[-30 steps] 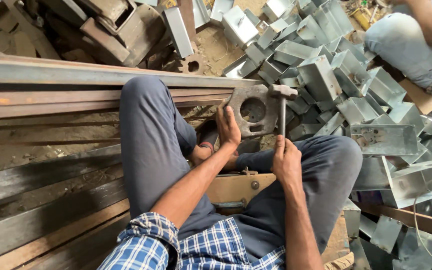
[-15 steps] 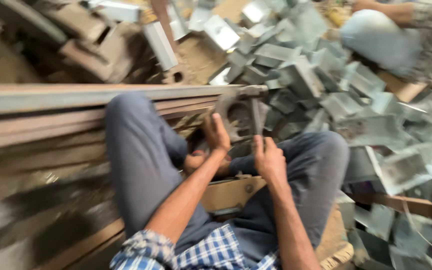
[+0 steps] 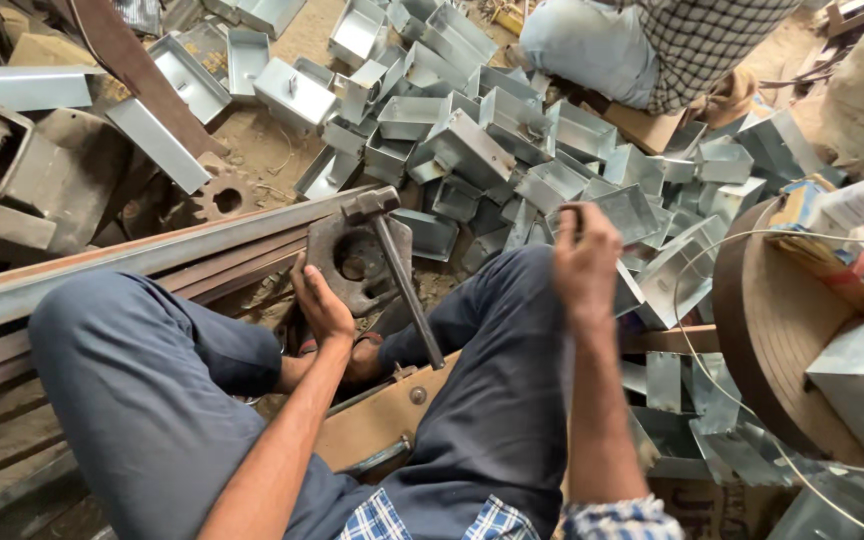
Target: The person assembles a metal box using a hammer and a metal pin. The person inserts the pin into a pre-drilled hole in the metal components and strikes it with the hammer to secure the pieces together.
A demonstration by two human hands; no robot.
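I sit on the ground with my knees apart. My left hand (image 3: pixel 322 302) grips the lower left edge of a thick rusty metal plate (image 3: pixel 352 262) with a round hole, which stands against a long steel rail (image 3: pixel 152 258). A hammer (image 3: pixel 399 272) leans free against that plate, head up and handle slanting down toward my right thigh. My right hand (image 3: pixel 584 262) is raised over my right knee. Its fingers curl onto the rim of a shiny galvanised metal box (image 3: pixel 630 212) at the edge of the pile.
A large heap of similar open metal boxes (image 3: pixel 472 140) covers the sandy ground ahead. Another person (image 3: pixel 652 45) in a checked shirt sits at the back right. A round wooden disc (image 3: pixel 772 320) with cartons stands on the right. Rusty scrap (image 3: pixel 12 160) lies at the left.
My right hand has let go of the hammer and swung right to the box pile. The hammer now rests against the plate. My left hand has stayed at the plate.
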